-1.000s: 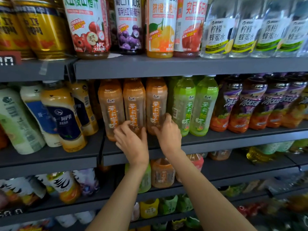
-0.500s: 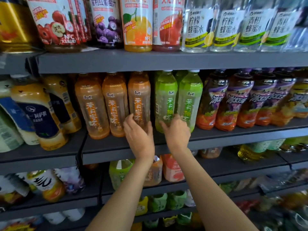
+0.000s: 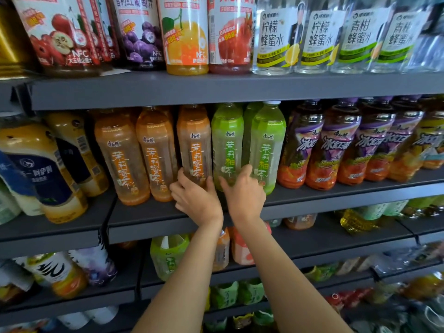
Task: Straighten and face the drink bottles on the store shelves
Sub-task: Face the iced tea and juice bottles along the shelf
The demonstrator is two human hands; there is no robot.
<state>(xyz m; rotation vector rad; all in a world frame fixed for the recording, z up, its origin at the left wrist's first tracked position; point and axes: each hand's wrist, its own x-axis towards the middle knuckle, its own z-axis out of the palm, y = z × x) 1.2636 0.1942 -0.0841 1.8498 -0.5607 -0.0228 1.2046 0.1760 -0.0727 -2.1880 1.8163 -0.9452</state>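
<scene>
Left hand (image 3: 197, 198): fingers curled round base of third orange tea bottle (image 3: 195, 145), thumb on its left side, grasping. Right hand (image 3: 245, 193): fingers wrapped round base of left green tea bottle (image 3: 227, 145), grasping it; fingertips hidden behind bottle. Both bottles upright on middle shelf (image 3: 312, 198), labels facing out, just beside each other.

Counted on middle shelf: three orange tea bottles in front row, two green in front with a third partly visible behind. Right of those, four or five red iced-tea bottles (image 3: 336, 150); rightmost cut off and blurred. Upper shelf bottles cropped at top. Lower shelves blurred, contents hard to make out.
</scene>
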